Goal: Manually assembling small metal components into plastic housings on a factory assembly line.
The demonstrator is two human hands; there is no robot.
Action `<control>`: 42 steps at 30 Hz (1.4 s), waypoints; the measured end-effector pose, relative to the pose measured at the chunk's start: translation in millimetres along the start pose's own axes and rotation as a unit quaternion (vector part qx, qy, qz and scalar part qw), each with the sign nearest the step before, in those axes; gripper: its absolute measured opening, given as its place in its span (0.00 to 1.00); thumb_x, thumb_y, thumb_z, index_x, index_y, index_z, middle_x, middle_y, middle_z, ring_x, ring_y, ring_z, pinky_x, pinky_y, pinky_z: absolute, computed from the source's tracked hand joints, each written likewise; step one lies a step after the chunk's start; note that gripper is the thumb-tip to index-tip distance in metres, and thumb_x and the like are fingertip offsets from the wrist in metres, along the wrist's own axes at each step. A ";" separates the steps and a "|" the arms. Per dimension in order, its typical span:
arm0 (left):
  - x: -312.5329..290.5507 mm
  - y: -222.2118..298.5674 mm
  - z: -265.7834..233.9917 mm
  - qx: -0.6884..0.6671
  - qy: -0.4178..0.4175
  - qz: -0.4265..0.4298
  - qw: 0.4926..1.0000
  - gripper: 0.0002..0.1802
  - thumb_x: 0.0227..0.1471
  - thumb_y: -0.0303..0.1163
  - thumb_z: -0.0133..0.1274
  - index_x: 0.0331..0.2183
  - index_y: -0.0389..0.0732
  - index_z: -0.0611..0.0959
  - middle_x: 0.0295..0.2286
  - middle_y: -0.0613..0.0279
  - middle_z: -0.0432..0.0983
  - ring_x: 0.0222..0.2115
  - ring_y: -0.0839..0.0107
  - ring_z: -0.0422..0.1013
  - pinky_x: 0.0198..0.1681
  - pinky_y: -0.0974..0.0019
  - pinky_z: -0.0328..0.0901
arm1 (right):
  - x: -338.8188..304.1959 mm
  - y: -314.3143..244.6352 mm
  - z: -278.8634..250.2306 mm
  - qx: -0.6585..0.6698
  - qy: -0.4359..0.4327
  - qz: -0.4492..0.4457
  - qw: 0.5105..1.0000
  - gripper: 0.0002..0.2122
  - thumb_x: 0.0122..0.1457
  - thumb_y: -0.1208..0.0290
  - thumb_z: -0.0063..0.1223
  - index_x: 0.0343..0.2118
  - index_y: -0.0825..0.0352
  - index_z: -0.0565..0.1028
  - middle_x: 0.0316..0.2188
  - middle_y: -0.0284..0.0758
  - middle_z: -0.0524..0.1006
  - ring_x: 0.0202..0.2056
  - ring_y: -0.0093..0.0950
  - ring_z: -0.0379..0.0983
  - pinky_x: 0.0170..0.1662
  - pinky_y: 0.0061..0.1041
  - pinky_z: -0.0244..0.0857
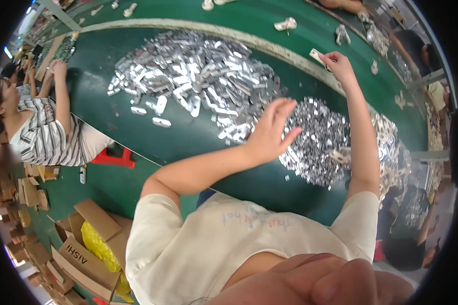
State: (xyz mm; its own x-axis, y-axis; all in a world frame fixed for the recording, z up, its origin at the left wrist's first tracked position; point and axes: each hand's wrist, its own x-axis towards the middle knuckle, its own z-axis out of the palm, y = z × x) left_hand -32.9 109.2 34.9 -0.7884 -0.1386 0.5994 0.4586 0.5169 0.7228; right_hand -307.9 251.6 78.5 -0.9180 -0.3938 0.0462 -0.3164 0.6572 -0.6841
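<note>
Writing: dark printed lettering on the side of an open cardboard carton (89, 263), near left, on the floor; small multicoloured lettering across the chest of the wearer's cream shirt (198, 249).

Right hand (339, 67): far right, finger and thumb pinched on one end of a small cream piece (315, 55). Piece shows against the pale rail (188, 23) and the green belt (239, 12) beyond; contact with either cannot be told. Left hand (267, 134): fingers and thumb spread apart, nothing seen in the grasp, at the left edge of a heap of small metal pieces (316, 140).

Around: large heap of silver plates (188, 68) to the left, running up to the small pieces on the dark green table (173, 142). Heap of whitish parts (387, 147) just right of the right forearm. More cream assemblies (285, 24) scattered on the belt.

Far left, co-worker in a striped top (48, 127); red stool (114, 158) close by. Yellow plastic bag (97, 246) inside the carton.
</note>
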 end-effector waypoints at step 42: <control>88.3 -50.6 2.1 0.227 -0.228 -0.219 0.921 0.12 0.39 0.29 0.59 0.29 0.34 0.80 0.23 0.57 0.76 0.24 0.69 0.73 0.29 0.70 0.67 | -209.4 21.8 12.5 -0.099 0.050 -0.126 0.986 0.08 0.45 0.76 0.56 0.31 0.68 0.74 0.30 0.36 0.71 0.35 0.34 0.66 0.38 0.30 0.62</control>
State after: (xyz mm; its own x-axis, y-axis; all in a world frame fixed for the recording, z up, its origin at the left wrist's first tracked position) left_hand -126.6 72.6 50.5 -0.9948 -0.1018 0.0024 -0.0815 0.8097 0.5812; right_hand -119.6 340.3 44.8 -0.8201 -0.5020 0.2747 -0.5689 0.6627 -0.4871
